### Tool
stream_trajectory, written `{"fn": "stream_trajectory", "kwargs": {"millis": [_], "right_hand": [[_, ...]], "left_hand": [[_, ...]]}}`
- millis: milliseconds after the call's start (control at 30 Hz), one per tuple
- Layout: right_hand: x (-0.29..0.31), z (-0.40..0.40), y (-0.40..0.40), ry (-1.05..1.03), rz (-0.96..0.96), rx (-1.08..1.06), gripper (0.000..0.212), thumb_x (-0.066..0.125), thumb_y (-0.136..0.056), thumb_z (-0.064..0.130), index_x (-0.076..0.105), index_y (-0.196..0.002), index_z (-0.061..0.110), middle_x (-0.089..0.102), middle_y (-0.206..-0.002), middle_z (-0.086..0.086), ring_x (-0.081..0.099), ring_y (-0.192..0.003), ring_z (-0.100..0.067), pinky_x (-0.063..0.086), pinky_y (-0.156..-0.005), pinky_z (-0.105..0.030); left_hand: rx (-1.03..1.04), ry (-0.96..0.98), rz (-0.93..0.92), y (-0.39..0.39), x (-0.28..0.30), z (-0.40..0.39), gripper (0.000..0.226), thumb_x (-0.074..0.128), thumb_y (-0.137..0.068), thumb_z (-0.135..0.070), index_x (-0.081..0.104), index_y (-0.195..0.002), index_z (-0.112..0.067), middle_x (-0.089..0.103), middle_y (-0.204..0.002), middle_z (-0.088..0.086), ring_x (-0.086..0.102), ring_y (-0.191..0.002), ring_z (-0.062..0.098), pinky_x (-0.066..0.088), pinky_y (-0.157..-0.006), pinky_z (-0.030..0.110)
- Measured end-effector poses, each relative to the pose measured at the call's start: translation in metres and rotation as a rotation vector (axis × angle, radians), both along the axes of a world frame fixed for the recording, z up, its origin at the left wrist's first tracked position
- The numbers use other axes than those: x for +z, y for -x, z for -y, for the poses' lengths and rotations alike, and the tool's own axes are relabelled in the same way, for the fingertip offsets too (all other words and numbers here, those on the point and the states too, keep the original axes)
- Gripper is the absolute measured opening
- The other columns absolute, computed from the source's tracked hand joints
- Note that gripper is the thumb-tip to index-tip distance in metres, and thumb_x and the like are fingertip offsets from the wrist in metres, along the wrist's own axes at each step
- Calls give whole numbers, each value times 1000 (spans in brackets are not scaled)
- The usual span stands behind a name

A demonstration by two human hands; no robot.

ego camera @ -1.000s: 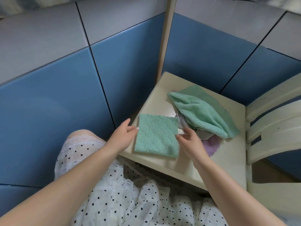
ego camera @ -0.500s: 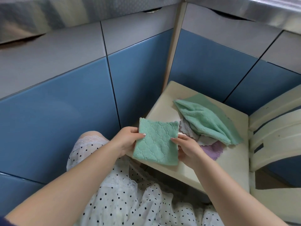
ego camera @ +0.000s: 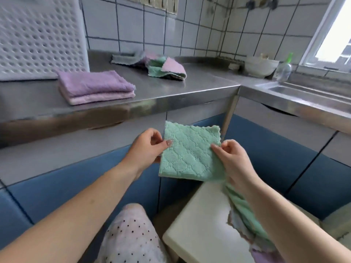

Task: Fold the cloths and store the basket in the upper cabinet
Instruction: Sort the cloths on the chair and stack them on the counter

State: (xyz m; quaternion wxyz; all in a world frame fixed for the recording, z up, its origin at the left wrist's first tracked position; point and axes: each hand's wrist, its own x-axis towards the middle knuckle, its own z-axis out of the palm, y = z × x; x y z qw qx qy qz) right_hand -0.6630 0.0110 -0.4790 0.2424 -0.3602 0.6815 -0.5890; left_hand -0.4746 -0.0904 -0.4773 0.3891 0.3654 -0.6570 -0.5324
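A folded green cloth (ego camera: 190,151) hangs in the air in front of the blue cabinet doors. My left hand (ego camera: 147,147) pinches its left edge and my right hand (ego camera: 230,156) pinches its right edge. A white perforated basket (ego camera: 40,35) stands on the steel counter (ego camera: 199,82) at the far left. Beside it lies a stack of folded purple and pink cloths (ego camera: 95,87). Further back on the counter lies a loose heap of grey, pink and green cloths (ego camera: 152,64). More unfolded cloths (ego camera: 245,211) lie on the cream stool (ego camera: 199,224) below my right arm.
A steel sink (ego camera: 296,92) sits at the right, with a white bowl (ego camera: 261,67) and a clear bottle (ego camera: 284,70) behind it under the window. Tiled wall runs along the back. My knee in a dotted dress (ego camera: 131,236) is at the bottom.
Both hands lifted the folded green cloth off the stool and up toward counter height. My view tilted up, bringing the counter, basket and folded stack into sight.
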Motion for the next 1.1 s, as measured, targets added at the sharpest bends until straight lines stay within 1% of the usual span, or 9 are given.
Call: {"fn": "stream_trajectory", "kwargs": {"millis": [133,300,400,467,567,667,733,967,1100], "right_hand": [[61,33,-15,124,-1,187,15,64,-87,14,60,-74,19,67,-75,1,59,-73,-19,50,-70,-40],[124,87,-52,238,-115,308,35,52,-93,5,74,-79,29,72,-91,-3,65,-68,-17,56,-67,-33],[156,123,-77,251,-179,350,37,51,-90,13,75,-77,39,70,-105,-1,67,-91,-26,56,-83,-42],[169,145,-91,201,-255,384,29,53,-80,25,73,-88,44,68,-108,3,65,-100,-24,53,-90,-43],[177,176,-109,110,-288,471,37,59,-82,17,66,-113,36,66,-107,1,65,-100,-24,52,-92,-44],[175,195,-123,33,-281,491,25,61,-89,17,69,-109,30,65,-97,1,61,-84,-19,50,-78,-21],[168,206,-127,21,-241,517,16,62,-89,16,73,-91,28,68,-100,-6,53,-78,-21,44,-69,-25],[135,232,-123,-47,-241,543,11,67,-85,16,74,-85,24,70,-104,-10,55,-79,-23,48,-75,-35],[128,237,-123,-44,-329,549,15,66,-86,17,73,-99,18,70,-107,-1,62,-85,-16,49,-75,-26]], "left_hand": [[1,142,-101,-26,54,11,19,58,-90,-4,62,-87,-23,61,-81,-8,56,-72,2,48,-55,12],[77,310,-109,-74,114,39,31,65,-84,-7,66,-99,-34,65,-113,-4,61,-94,1,49,-83,16],[160,392,-28,-102,144,63,32,66,-84,-10,64,-109,-30,62,-120,1,57,-102,3,47,-80,14],[184,394,40,-118,159,78,37,66,-84,-11,61,-119,-22,58,-125,3,56,-104,3,47,-82,12],[252,375,177,-137,169,98,46,68,-84,-17,56,-128,-17,52,-132,6,53,-114,12,47,-97,28],[331,374,319,-147,171,114,47,67,-86,-22,54,-131,-17,51,-119,4,57,-93,8,55,-67,16],[361,356,386,-151,167,123,46,66,-86,-26,54,-131,-19,52,-112,1,55,-79,3,50,-54,13],[341,268,535,-156,143,146,44,65,-87,-29,56,-128,-17,59,-87,1,53,-73,19,46,-66,26],[292,260,656,-157,135,149,35,64,-88,-28,58,-122,-21,48,-75,9,39,-54,16,32,-50,20]]}}
